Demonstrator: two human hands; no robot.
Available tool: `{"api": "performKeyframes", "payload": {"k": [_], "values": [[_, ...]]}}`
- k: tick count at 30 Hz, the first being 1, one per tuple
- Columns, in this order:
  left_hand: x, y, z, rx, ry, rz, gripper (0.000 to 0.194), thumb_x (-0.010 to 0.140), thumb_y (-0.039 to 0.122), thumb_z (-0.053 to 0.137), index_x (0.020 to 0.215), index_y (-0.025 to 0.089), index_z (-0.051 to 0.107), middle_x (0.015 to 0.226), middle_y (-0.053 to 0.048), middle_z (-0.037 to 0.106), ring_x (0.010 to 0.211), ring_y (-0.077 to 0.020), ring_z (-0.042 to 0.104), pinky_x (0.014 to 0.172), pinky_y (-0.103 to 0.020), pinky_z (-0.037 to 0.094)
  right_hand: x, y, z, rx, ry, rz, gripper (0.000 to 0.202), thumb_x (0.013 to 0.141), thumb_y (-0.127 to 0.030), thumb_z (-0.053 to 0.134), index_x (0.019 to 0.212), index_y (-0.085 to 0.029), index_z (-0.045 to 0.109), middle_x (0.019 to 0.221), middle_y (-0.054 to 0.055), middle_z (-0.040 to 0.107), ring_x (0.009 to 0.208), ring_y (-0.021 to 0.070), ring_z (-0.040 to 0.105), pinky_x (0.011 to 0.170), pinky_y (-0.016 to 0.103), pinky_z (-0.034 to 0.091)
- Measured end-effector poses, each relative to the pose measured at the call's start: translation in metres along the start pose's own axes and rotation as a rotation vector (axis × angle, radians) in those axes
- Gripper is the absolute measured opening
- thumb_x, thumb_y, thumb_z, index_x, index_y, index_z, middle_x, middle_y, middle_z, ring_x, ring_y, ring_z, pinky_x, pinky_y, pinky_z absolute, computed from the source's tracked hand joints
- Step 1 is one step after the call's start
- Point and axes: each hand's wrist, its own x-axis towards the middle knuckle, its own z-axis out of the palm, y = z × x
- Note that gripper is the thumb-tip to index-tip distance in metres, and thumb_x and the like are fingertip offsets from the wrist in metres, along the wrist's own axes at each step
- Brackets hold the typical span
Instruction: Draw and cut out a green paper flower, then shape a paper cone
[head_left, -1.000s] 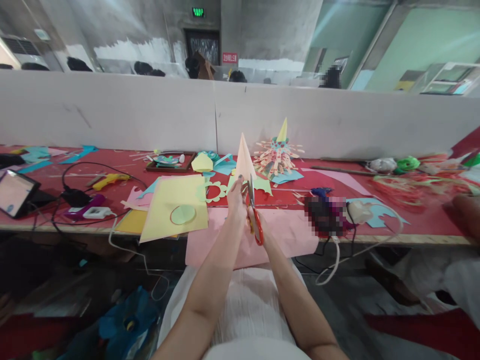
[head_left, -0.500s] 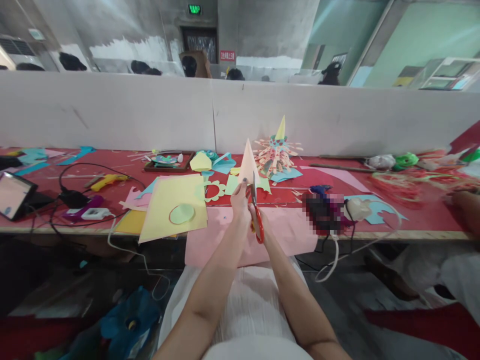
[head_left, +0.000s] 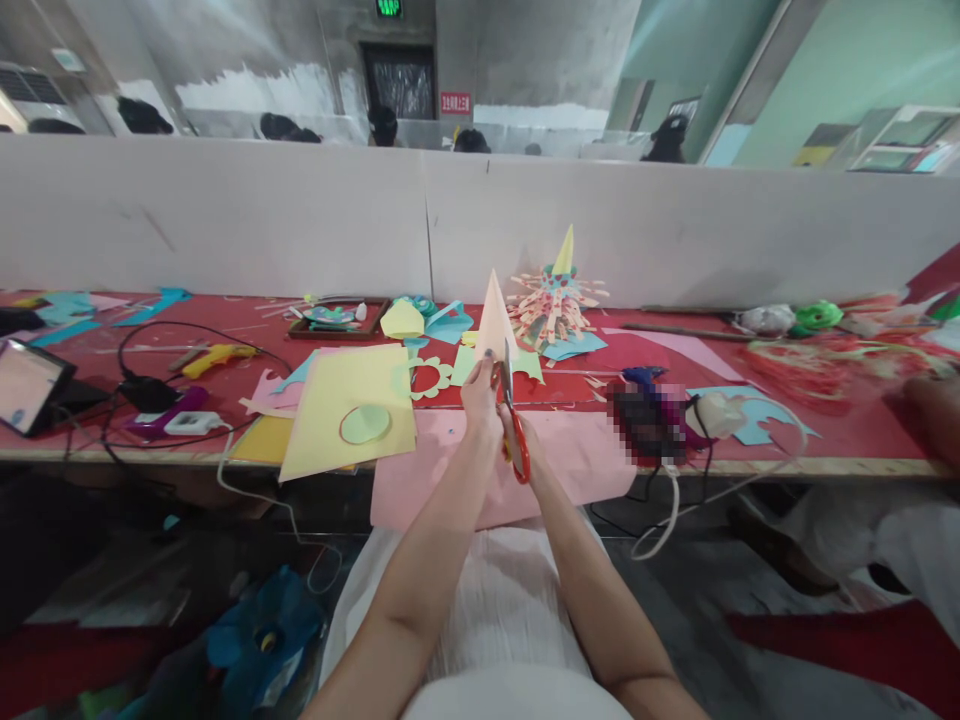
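Pinched in my left hand [head_left: 480, 393] is the lower part of a pale pink paper cone [head_left: 493, 318], its tip pointing up. My right hand [head_left: 523, 436] is closed round the handles of red-handled scissors [head_left: 519, 450]. Their blades point upward along the right side of the cone, close to its lower edge; whether they are cutting into the paper I cannot tell. Under both hands a large pink paper sheet [head_left: 427, 470] hangs over the table's front edge. Behind the cone stands a fringed paper figure [head_left: 556, 305] with a yellow cone on top.
To the left lie yellow paper [head_left: 322, 400] with a green paper circle [head_left: 365, 424], a flower-shaped cutout [head_left: 431, 378], a yellow glue gun [head_left: 217, 360] and a power strip with cords. A white partition [head_left: 300, 220] runs behind the table. Another person's arm [head_left: 934, 410] is at far right.
My hands, the cone and the scissors keep nearly the same pose. The view has shifted slightly, and a brown shape behind the partition is no longer seen.
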Motion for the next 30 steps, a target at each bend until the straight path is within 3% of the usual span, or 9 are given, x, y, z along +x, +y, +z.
{"api": "performKeyframes", "payload": {"k": [7,30], "values": [[-0.0015,-0.0028,-0.0017,0.055,-0.045,-0.004,0.019,0.064,0.039,0.074,0.069,0.021,0.068,0.078,-0.001,0.068,0.086,-0.0167,0.063,0.075,-0.025,0.046,0.0020,0.0022,-0.0002,0.011,0.024,0.005,0.050,0.072,-0.070,0.049,0.078,-0.020,0.055,0.045,-0.007,0.040,0.036,0.0090,0.040,0.033,0.019,0.033],[0.0002,-0.0014,-0.0028,0.027,-0.002,0.009,0.013,0.064,0.031,0.072,0.067,0.018,0.068,0.074,-0.002,0.069,0.079,-0.0136,0.064,0.079,-0.025,0.046,-0.0029,-0.0032,0.0001,-0.063,0.046,0.006,0.047,0.076,-0.066,0.047,0.075,-0.021,0.056,0.044,-0.006,0.040,0.037,0.0106,0.040,0.034,0.021,0.033]]}}
